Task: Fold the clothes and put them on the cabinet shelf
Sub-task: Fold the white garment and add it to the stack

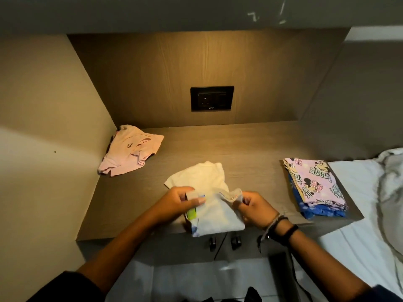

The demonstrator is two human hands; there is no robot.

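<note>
The small white cotton garment with a green and blue print (209, 199) lay at the front edge of the grey wood-grain cabinet shelf (250, 149), its lower hem just overhanging the edge. The left hand (183, 200) pinched the printed left side, and the right hand (253, 207) gripped a bunched, ribbed fold on the right side; both were closed on the cloth, with a span of fabric between them. To fold it well, the person would likely need to shake out that bunched edge first, then bring both sides in evenly so that the edges met square, and press the crease flat on the shelf. Whether the raised part was a sleeve or a hem was hard to tell. Further back on the left sat a crumpled pale pink garment (130, 149), seemingly unfolded. On the right rested a folded stack of lilac cartoon-print and blue clothes (316, 186), beside a white bedsheet (357, 192).
</note>
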